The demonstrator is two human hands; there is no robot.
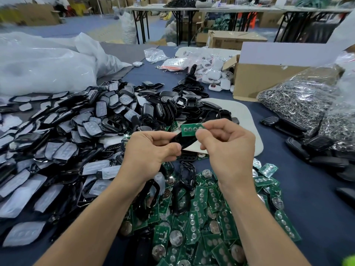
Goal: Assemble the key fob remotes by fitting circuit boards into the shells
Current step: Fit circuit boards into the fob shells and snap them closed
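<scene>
Left hand (151, 148) grips black shell (185, 140); right hand (224, 143) pinches green circuit board (190, 129) against shell's top.

Two hands are in view, a left hand (151, 148) and a right hand (224, 143), and they hold one green circuit board (189, 129) and one black shell (182, 141) between them. Loose boards (201, 217) on the counter (297, 189) run to dozens, past counting (so do the piled shells (172, 104) and clear button pads (23, 233)). Two clear bags of metal key rings (297, 100) lie at right, with one open cardboard box (259, 81) and many white remotes (213, 73) behind.
</scene>
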